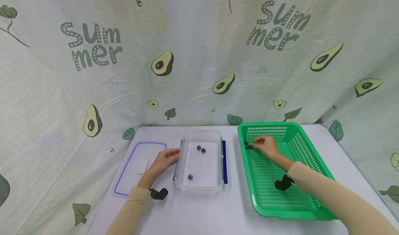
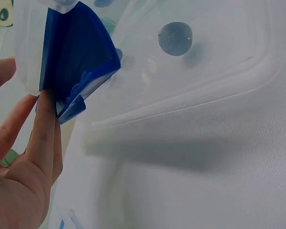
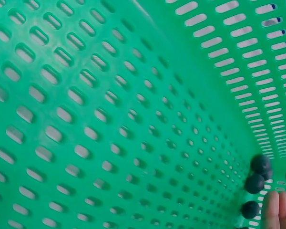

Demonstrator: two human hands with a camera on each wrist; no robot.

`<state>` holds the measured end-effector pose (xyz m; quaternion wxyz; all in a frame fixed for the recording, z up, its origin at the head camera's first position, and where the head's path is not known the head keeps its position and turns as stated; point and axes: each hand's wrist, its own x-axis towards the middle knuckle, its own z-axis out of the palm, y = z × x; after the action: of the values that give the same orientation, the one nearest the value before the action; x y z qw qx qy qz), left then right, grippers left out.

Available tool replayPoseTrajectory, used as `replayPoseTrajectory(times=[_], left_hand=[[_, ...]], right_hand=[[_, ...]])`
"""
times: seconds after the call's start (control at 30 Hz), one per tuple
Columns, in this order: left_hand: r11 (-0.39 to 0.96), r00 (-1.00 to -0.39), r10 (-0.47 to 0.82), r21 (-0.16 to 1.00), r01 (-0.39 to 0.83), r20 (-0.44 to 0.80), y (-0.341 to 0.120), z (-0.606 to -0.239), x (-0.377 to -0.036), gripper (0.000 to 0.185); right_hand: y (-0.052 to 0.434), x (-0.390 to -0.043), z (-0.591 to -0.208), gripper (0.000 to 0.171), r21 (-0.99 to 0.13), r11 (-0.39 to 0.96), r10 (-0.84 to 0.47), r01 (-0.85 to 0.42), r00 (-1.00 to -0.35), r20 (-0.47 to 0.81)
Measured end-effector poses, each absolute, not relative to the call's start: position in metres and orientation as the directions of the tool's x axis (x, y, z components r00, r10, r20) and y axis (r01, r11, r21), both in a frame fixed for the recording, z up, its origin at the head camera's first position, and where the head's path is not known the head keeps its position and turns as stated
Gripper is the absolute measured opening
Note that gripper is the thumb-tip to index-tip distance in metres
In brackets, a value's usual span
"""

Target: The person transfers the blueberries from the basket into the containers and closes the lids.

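My left hand (image 1: pixel 163 162) with straight fingers (image 2: pixel 43 138) pressed together against the blue latch of the clear rectangular plastic tub (image 1: pixel 199 186) holding three small round dark berries (image 1: pixel 190 176), my right hand (image 1: pixel 266 145) reaching dark berries (image 3: pixel 254 183) in the perforated green plastic basket's (image 1: pixel 280 210) far-left corner, whether its fingertips pinch one I cannot tell.

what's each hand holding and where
Left hand holds nothing; straight fingers touch the box's blue clip. Right hand reaches berries in the basket; grip unclear.

A clear blue-rimmed lid (image 1: pixel 138 167) lies flat left of the left hand; an avocado-print curtain (image 1: pixel 187 55) hangs beyond both hands
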<state>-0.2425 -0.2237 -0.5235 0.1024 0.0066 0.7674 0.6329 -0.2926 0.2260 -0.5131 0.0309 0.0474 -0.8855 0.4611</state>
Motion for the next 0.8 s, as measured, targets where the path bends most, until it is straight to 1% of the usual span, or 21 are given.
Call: replayPoseTrajectory(times=[0.33, 0.6, 0.8], left_hand=[[0.187, -0.980, 0.131, 0.975, -0.123, -0.148, -0.223, -0.522, -0.242, 0.045], [0.160, -0.979, 0.147, 0.980, -0.116, -0.140, -0.223, -0.525, -0.243, 0.046], [0.168, -0.978, 0.149, 0.979, -0.117, -0.143, -0.224, -0.525, -0.243, 0.047]], right_hand=[[0.220, -0.286, -0.523, 0.021, -0.803, 0.588, -0.009, -0.099, -0.993, 0.116], [0.218, -0.288, -0.531, 0.020, -0.773, 0.620, 0.016, -0.132, -0.983, 0.181], [0.214, -0.289, -0.536, 0.021, -0.779, 0.617, 0.040, -0.117, -0.983, 0.179]])
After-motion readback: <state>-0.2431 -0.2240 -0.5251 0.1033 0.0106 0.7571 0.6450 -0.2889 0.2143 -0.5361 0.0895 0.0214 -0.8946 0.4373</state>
